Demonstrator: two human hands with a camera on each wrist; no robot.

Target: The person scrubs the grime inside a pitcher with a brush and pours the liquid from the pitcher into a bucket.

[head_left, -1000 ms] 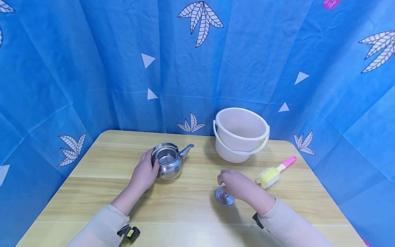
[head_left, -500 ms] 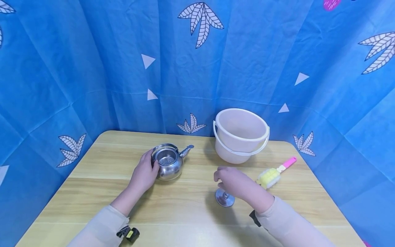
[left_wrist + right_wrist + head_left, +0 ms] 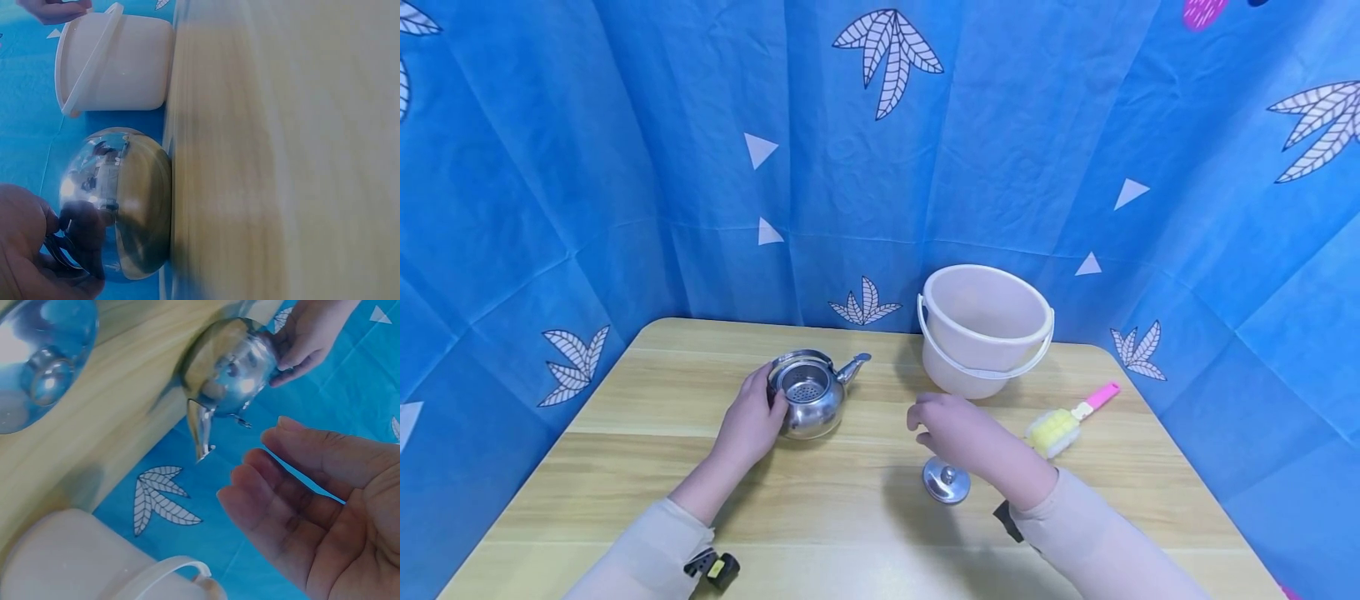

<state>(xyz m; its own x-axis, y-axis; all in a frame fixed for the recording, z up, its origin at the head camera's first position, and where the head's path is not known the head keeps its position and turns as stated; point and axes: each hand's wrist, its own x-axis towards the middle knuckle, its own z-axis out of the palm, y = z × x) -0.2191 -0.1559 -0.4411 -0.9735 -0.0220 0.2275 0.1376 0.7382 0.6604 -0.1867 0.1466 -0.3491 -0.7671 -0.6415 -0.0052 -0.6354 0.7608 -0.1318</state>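
On the table's left half stands a steel teapot (image 3: 811,412), lidless, its perforated strainer showing in the mouth and its spout toward the back right. My left hand (image 3: 752,421) grips it on the left side, by the rim and handle; the left wrist view shows fingers and thumb at the dark handle against the shiny body. The round steel lid (image 3: 946,481) lies knob up on the wood. Above and just beyond the lid hovers my right hand (image 3: 958,433). In the right wrist view its fingers (image 3: 265,519) are loosely bent around nothing.
A white bucket (image 3: 973,383) with its handle hanging in front stands at the back right. Right of it lies a brush (image 3: 1052,432) with a yellow and white sponge head and pink handle. A blue patterned curtain (image 3: 865,167) encloses the wooden table (image 3: 835,517).
My right hand has drifted up, forward and left off the lid, whose knob now shows. The lid stays in place. My left hand and the teapot hold still.
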